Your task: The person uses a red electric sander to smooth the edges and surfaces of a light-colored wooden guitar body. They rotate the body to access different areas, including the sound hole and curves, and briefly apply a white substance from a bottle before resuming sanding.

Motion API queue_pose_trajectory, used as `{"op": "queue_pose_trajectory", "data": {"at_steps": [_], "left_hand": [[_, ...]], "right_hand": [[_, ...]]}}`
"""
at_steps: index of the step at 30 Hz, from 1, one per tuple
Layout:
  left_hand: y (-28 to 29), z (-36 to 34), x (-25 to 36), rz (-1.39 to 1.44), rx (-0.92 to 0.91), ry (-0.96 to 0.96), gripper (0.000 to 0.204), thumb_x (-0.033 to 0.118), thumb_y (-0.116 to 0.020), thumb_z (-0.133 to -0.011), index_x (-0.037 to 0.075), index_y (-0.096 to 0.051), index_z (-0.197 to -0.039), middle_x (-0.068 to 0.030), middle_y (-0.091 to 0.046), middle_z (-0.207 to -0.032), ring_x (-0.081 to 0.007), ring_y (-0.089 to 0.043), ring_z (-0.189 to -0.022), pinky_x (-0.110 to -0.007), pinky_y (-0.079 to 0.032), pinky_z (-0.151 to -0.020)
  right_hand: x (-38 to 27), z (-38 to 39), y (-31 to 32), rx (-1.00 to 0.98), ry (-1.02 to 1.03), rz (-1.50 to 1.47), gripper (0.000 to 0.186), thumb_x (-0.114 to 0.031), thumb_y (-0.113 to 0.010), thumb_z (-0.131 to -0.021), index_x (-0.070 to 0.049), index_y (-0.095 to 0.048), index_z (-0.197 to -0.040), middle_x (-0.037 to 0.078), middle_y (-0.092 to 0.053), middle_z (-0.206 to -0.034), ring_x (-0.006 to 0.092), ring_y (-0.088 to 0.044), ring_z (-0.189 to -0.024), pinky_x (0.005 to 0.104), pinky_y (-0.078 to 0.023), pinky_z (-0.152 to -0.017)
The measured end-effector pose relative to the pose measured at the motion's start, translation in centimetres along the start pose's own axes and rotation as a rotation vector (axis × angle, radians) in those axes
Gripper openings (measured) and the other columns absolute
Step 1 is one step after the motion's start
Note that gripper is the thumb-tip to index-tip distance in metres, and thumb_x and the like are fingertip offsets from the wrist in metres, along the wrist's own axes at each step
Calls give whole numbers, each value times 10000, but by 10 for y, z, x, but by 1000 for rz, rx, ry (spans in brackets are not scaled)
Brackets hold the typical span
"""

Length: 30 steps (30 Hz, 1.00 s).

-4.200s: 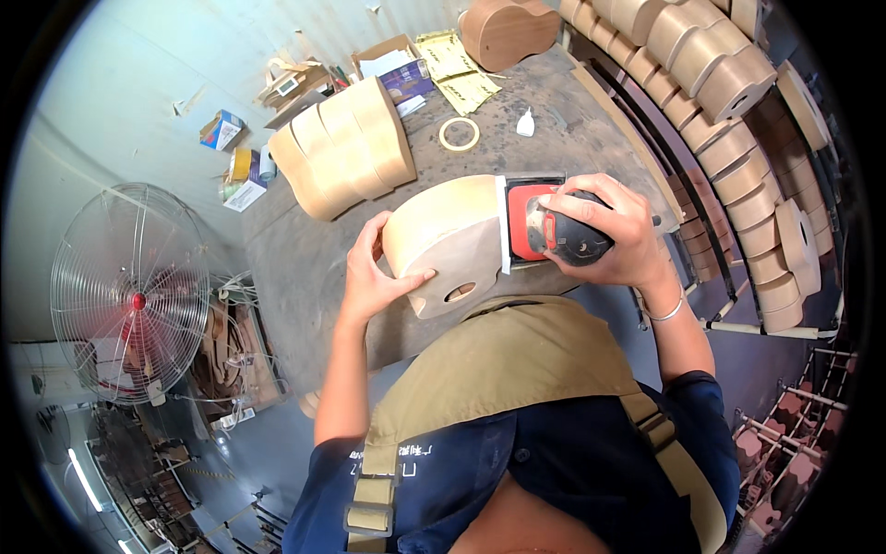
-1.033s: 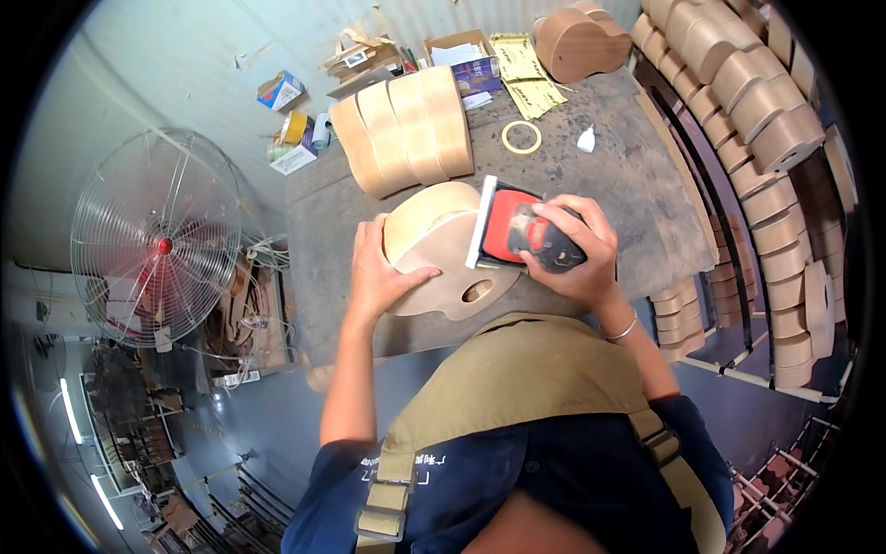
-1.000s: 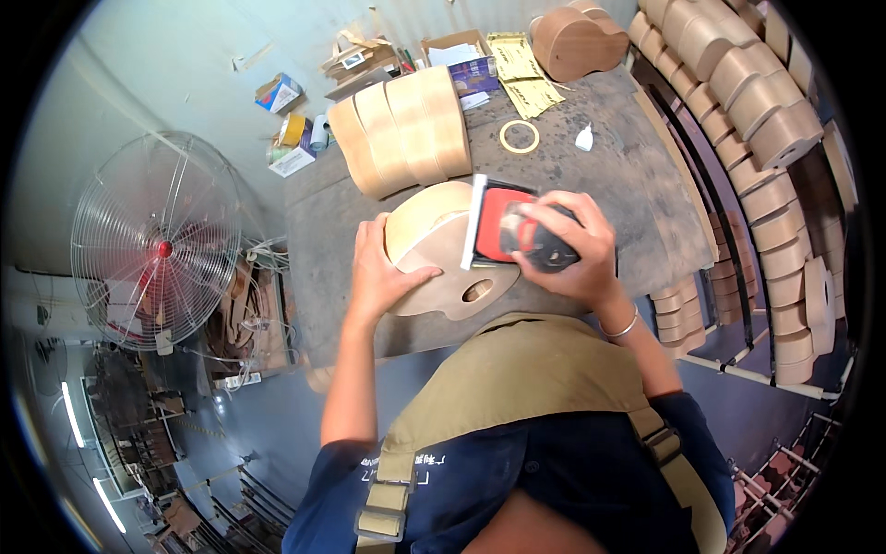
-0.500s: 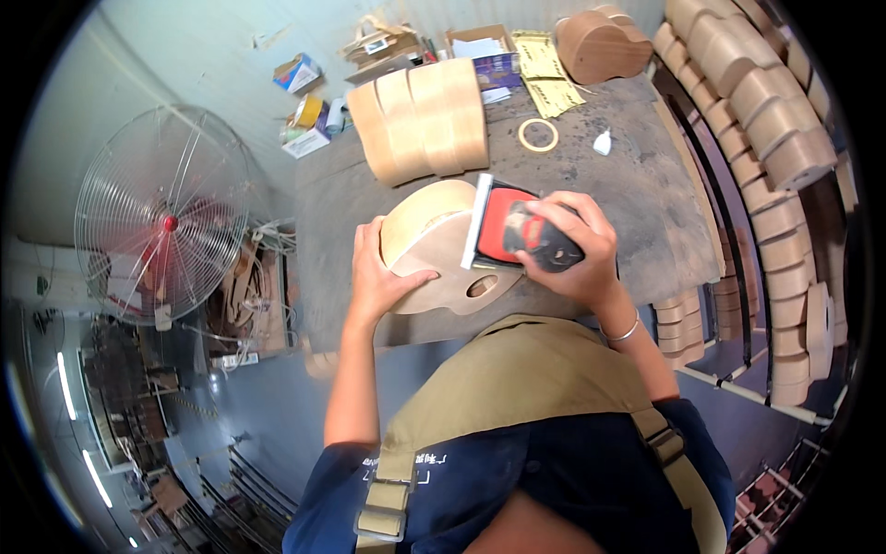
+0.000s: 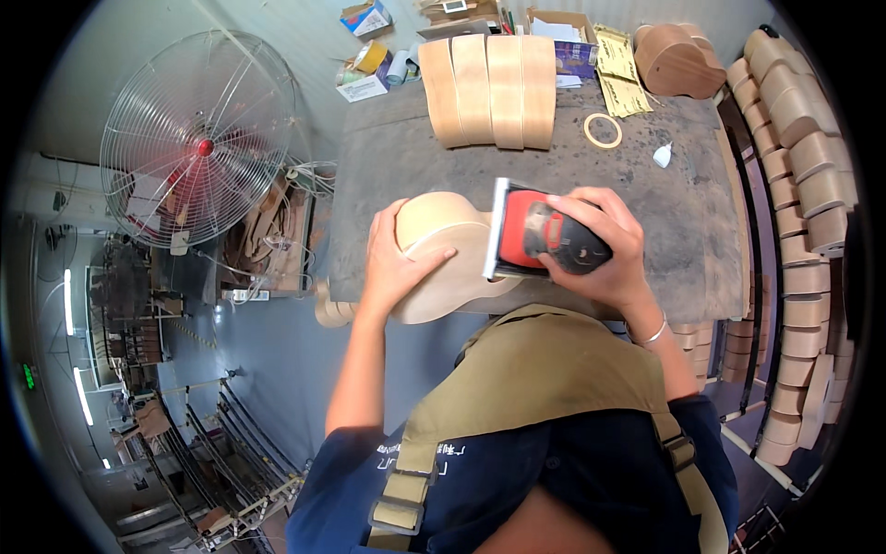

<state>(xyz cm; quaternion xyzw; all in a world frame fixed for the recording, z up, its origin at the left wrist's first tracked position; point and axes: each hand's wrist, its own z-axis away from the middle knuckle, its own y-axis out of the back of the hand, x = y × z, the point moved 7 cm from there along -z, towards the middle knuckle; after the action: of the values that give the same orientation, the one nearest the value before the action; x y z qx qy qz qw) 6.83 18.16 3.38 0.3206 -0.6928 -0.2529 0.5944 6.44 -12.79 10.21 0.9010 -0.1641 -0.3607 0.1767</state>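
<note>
A small pale wooden guitar body (image 5: 438, 222) leans at the table's near edge, tilted so that its curved side and one flat face show. My left hand (image 5: 397, 258) grips its rounded end, thumb spread over the flat face and fingers round the far side. In my right hand (image 5: 604, 245) is a red and black power sander (image 5: 540, 231), its pad standing on edge against the body's waist and side. The sander covers most of the sound hole and the body's right end.
On the worktable (image 5: 369, 166) stand several guitar bodies in a row (image 5: 489, 92). Behind lie small boxes (image 5: 365, 78), yellow packets (image 5: 620, 83) and a darker guitar body (image 5: 678, 60). A wooden ring (image 5: 603, 131) and white bottle (image 5: 663, 155) lie right. A fan (image 5: 205, 148) stands left, loaded racks (image 5: 803, 286) right.
The view has shifted, so the table and its things sit differently in the picture. The guitar body has been turned a little, and the sander now hides more of the sound hole.
</note>
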Motion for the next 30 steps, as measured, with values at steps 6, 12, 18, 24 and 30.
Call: {"op": "queue_pose_trajectory", "data": {"at_steps": [6,12,18,24,30], "left_hand": [[-10,-2,3,-15,-21,3,880,302,-967,-652,62,-576,-1403,-152,-630,-1248,-376,-626,-1202,-483,-511,-1039],[5,12,-12,24,4,75,958,358,-1017,-599,30,-588,-1390,-149,-627,-1252,-333,-645,-1181,-446,-524,-1024],[7,21,-23,-9,29,61,1021,381,-1031,-590,12,-559,-1417,-159,-614,-1248,-350,-643,-1169,-460,-531,-1010],[5,16,-18,2,-21,11,1008,350,-1032,-606,17,-548,-1425,-152,-607,-1251,-344,-638,-1173,-451,-529,-1001],[12,29,-43,24,23,74,1007,372,-1045,-603,22,-558,-1413,-133,-608,-1235,-318,-638,-1157,-435,-526,-991]], "right_hand": [[-33,-37,-35,-73,125,-136,609,-75,-897,-616,-178,-786,-1205,83,-719,-1055,296,-714,-936,397,-604,-796],[18,13,-42,-46,-99,-142,587,-79,-886,-620,-168,-783,-1191,88,-706,-1040,302,-699,-906,391,-591,-774],[28,23,-44,-112,-187,-137,593,-106,-891,-638,-164,-778,-1217,85,-706,-1049,298,-700,-917,393,-591,-784],[17,-7,-51,-92,-132,-324,594,-122,-894,-660,-155,-768,-1239,90,-717,-1084,284,-716,-958,388,-593,-844],[36,13,-59,-222,-149,-184,579,-147,-891,-664,-181,-774,-1230,64,-719,-1060,288,-708,-967,410,-597,-847]]}}
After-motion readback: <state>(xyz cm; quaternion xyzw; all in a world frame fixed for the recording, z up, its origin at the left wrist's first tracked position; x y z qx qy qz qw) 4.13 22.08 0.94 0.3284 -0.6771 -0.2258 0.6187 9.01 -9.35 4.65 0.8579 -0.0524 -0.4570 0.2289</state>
